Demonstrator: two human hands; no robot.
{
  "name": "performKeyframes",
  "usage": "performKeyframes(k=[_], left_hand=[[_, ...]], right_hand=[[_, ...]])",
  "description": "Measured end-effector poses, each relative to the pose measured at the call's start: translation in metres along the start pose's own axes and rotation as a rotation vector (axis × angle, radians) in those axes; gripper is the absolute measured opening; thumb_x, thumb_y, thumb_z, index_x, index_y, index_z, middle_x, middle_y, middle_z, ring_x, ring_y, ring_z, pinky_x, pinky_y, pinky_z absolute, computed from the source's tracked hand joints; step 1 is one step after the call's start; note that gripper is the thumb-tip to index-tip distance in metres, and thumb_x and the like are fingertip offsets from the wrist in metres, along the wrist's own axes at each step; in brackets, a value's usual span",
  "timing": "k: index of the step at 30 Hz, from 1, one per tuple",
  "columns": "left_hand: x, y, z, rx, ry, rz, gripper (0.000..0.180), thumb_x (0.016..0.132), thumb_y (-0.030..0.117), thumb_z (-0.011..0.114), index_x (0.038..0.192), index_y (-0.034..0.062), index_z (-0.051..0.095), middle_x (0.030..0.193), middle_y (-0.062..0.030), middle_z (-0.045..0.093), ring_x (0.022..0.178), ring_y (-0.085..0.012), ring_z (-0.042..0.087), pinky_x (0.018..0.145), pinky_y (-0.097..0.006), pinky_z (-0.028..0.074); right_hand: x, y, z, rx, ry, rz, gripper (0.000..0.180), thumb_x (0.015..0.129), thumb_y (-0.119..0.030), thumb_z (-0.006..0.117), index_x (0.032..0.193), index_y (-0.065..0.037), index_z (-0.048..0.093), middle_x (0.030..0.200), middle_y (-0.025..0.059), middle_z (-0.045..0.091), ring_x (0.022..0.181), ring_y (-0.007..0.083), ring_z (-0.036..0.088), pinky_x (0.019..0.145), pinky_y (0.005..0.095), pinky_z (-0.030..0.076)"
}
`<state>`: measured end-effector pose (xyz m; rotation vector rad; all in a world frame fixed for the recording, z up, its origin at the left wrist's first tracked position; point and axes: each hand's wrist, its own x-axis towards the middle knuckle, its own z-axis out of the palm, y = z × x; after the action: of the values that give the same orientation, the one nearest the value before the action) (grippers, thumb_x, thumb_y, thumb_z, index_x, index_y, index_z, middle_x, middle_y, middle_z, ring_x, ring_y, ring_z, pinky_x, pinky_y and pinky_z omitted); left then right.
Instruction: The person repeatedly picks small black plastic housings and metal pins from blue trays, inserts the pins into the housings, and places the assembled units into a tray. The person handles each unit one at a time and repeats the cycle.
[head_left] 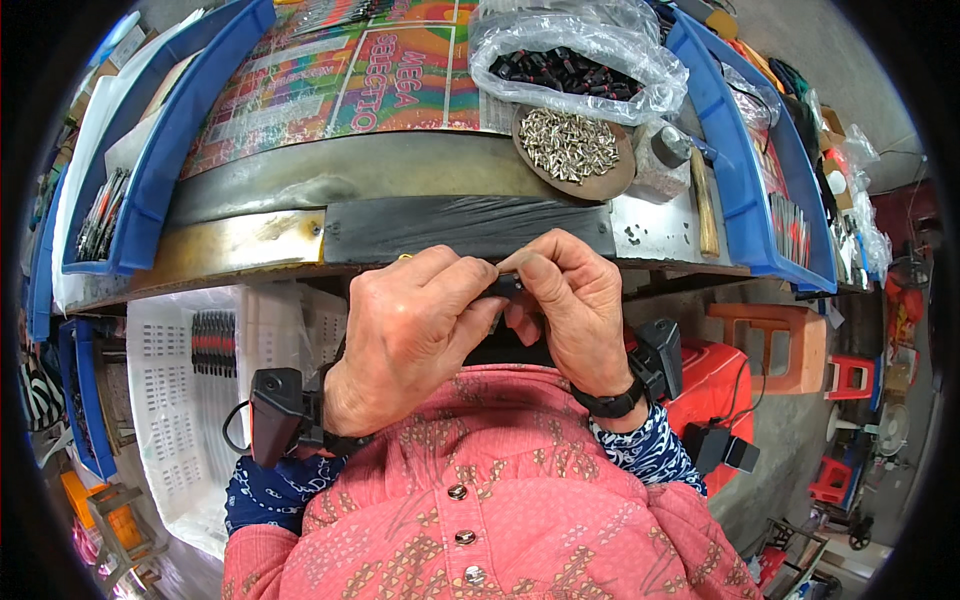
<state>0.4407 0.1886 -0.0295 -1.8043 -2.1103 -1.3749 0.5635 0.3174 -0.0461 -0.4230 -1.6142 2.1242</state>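
Both hands meet in front of my body, just below the bench's front edge. My left hand (410,325) is closed around a small black cylindrical part (504,286), whose end pokes out past the thumb and fingers. Right at that end, my right hand (580,310) has its thumb and forefinger pinched together; whatever lies between these tips is too small to make out. Past the hands, a round brown dish (606,188) holds many small silver metal pieces (568,143). Behind it an open clear plastic bag (640,95) is filled with black parts with red marks (565,72).
Blue bins (150,190) with thin pieces flank the bench, another blue bin (745,190) at right. A clear jar (660,165) stands beside a wooden-handled tool (704,205). At lower left is a white basket (165,400) with black-and-red pieces; an orange stool (790,350) sits right.
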Motion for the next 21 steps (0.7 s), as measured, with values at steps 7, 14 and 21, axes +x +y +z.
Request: performKeyframes(k=[7,14,21], left_hand=[[-0.001,0.0,0.001,0.035,0.019,0.029,0.017,0.073,0.005,0.073,0.084,0.0061,0.061,0.069,-0.0088,0.053,0.061,-0.0288,0.059,0.053,-0.039,0.048],[-0.002,0.001,0.004,0.083,0.036,0.074,0.015,0.073,0.005,0.072,0.084,0.0063,0.061,0.069,-0.0082,0.053,0.061,-0.0275,0.059,0.054,-0.038,0.048],[-0.002,0.0,0.002,0.056,0.014,0.039,0.016,0.073,0.005,0.073,0.084,0.0059,0.062,0.07,-0.0089,0.054,0.062,-0.0287,0.059,0.053,-0.039,0.048]], right_hand=[[-0.002,-0.007,0.0,-0.037,-0.031,0.007,0.017,0.099,-0.018,0.062,0.096,-0.001,0.062,0.076,-0.0003,0.061,0.06,0.0026,0.054,0.051,0.0173,0.043],[-0.002,-0.013,0.001,-0.147,-0.007,0.032,0.01,0.095,-0.011,0.065,0.093,-0.002,0.061,0.077,-0.0004,0.061,0.062,0.0031,0.055,0.052,0.0176,0.044],[0.002,-0.012,-0.003,-0.098,-0.05,0.046,0.013,0.096,-0.014,0.065,0.092,-0.002,0.062,0.073,0.0,0.061,0.062,0.0037,0.056,0.051,0.0177,0.043]])
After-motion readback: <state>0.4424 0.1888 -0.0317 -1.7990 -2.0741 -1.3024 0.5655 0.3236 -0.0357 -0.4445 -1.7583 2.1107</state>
